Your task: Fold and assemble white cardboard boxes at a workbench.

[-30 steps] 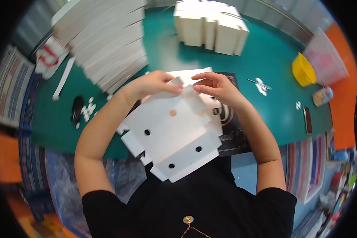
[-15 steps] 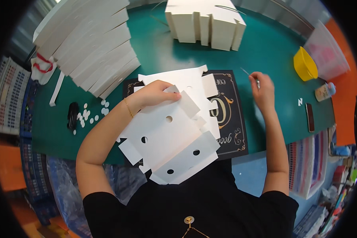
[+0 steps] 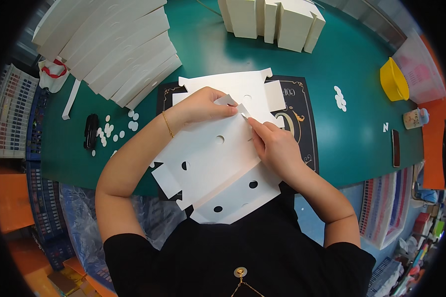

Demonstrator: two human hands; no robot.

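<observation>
My left hand (image 3: 205,106) grips the far edge of a flat white die-cut cardboard box blank (image 3: 203,158), thumb on top. Round holes run through the blank, and its near panel reaches over the table edge to my body. My right hand (image 3: 277,146) pinches a thin, pale metallic tool (image 3: 244,116), its tip against the blank near my left thumb. The tool's exact kind is unclear, since the fingers cover most of it. Another white blank (image 3: 255,81) lies underneath, on a black printed mat (image 3: 311,128).
White cardboard stacks (image 3: 119,54) stand far left; another stack (image 3: 295,29) is at the back. Small white discs (image 3: 104,133) lie beside a black stapler-like object (image 3: 90,131), and more discs (image 3: 340,99) at right. A yellow tub (image 3: 394,81), bottle (image 3: 415,119) and phone (image 3: 396,148) line the right side.
My right hand has come left from the table onto the blank, bringing the thin tool beside my left hand. White discs formerly hidden at right now show. The view has shifted slightly.
</observation>
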